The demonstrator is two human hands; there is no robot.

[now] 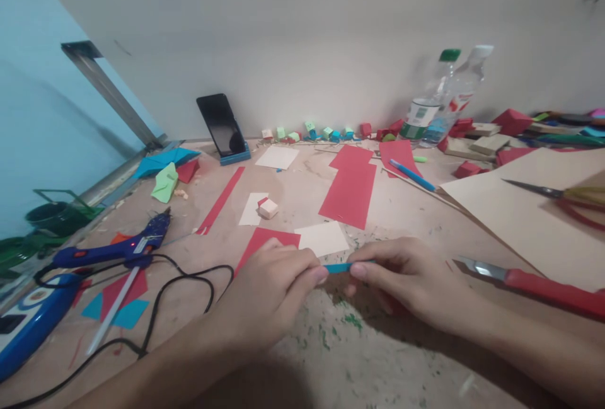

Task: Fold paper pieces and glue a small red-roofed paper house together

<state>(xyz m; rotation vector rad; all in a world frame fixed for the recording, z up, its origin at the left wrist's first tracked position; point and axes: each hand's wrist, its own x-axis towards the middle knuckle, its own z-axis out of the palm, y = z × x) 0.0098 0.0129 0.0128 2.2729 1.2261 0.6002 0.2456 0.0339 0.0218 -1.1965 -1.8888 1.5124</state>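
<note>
A narrow blue paper strip [338, 268] is stretched between my two hands above the table. My left hand [278, 289] pinches its left end between thumb and fingers. My right hand [411, 280] grips the other end the same way, so only the middle of the strip shows. Just beyond my hands lie a red paper piece [265, 244] and a cream paper piece [324, 239]. A small cream paper box [268, 208] with some red on it sits farther back. Tiny green scraps [352, 319] are scattered below my hands.
At left lie a blue glue gun [142, 245] with its black cord and a blue-and-white device [35, 321]. A red-handled knife [529, 283] and scissors [558, 193] lie at right. Behind stand a phone [221, 125] on a stand, small paper cubes [309, 128] and two bottles [423, 113].
</note>
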